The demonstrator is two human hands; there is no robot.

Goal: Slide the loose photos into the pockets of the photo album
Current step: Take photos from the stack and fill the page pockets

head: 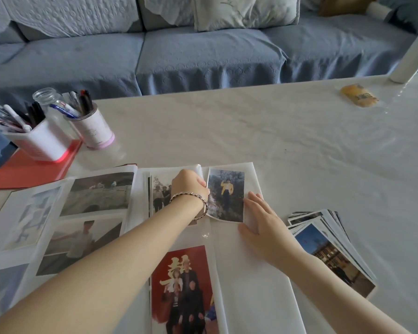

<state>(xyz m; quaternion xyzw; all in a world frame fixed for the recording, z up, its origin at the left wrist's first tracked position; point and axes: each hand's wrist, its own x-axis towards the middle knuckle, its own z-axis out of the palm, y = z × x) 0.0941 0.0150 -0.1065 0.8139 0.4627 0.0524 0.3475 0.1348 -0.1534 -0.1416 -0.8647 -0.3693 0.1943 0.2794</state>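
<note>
So the person is working on the open white-paged photo album with clear plastic pockets [251, 273], which is lying on the pale marbled tabletop [275, 128]. The left hand [191, 185], the one wearing a twisted silver bracelet [188, 195], is curling its fingers and pinching at the left edge of the loose colour print of someone in a yellow jacket [227, 196]. Whether it's also catching the clear pocket film, I can't tell. The right hand [260, 222] is lying flat with its fingers straight, pressing the page down, fingertips just touching the print's right edge. The print is sitting at the top of the right-hand page, a bit crooked, and I can't tell whether it's under the film at all.

If it were me, I'd be keeping that flat hand pinning the page so nothing's sliding, lifting the film mouth wide, and feeding the print in square rather than corner-first, since its bottom left corner is looking curled. The fanned stack of loose glossy photos [331, 249] is waiting just beside the album on the right.
</note>
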